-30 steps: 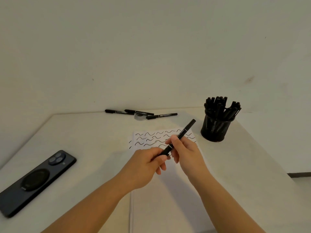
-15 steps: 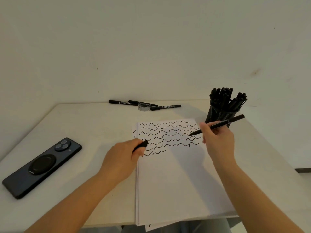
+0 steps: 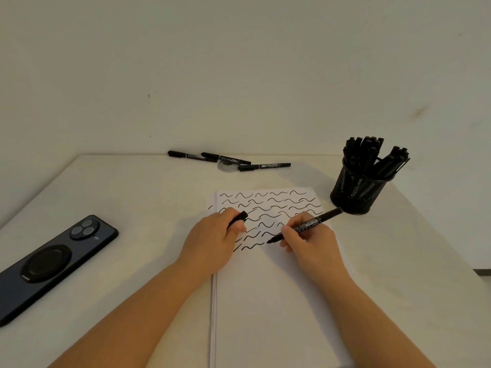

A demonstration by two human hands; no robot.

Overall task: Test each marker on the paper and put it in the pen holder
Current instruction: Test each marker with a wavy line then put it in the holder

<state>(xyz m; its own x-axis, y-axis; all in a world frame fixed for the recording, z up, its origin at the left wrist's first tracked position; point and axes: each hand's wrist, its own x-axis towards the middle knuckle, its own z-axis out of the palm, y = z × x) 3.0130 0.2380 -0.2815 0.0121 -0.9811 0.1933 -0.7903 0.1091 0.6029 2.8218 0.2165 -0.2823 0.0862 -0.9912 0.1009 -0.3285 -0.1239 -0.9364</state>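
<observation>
Marker [image 3: 305,226] has white print on the barrel, too blurred to read; long axis runs diagonal, tip down-left on the paper [image 3: 268,301], tail up-right toward the holder [image 3: 356,193]; tip sits at the end of the lowest squiggle row, touching or just above the sheet, can't tell which. Right hand [image 3: 312,243] grips the marker mid-barrel in a writing pinch, fingers curled round it. Left hand [image 3: 212,241] rests on the paper's left edge, left of the marker; fingers closed round the black cap [image 3: 238,219], which sticks out up-right past the thumb. Paper is a white stack, upper part covered with rows of black wavy test strokes, lower part blank. Holder is black mesh, up-right of the marker tail, just off the paper's top right corner; packed with black markers standing upright and splayed. Three spare markers [image 3: 228,160] lie roughly end to end well behind the paper near the wall, white label print unreadable; a small round clear disc [image 3: 228,166] sits under them. Phone [image 3: 50,264] lies face down far left of the marker, dark case, round ring mount on its back. All on a pale table [image 3: 138,208].
</observation>
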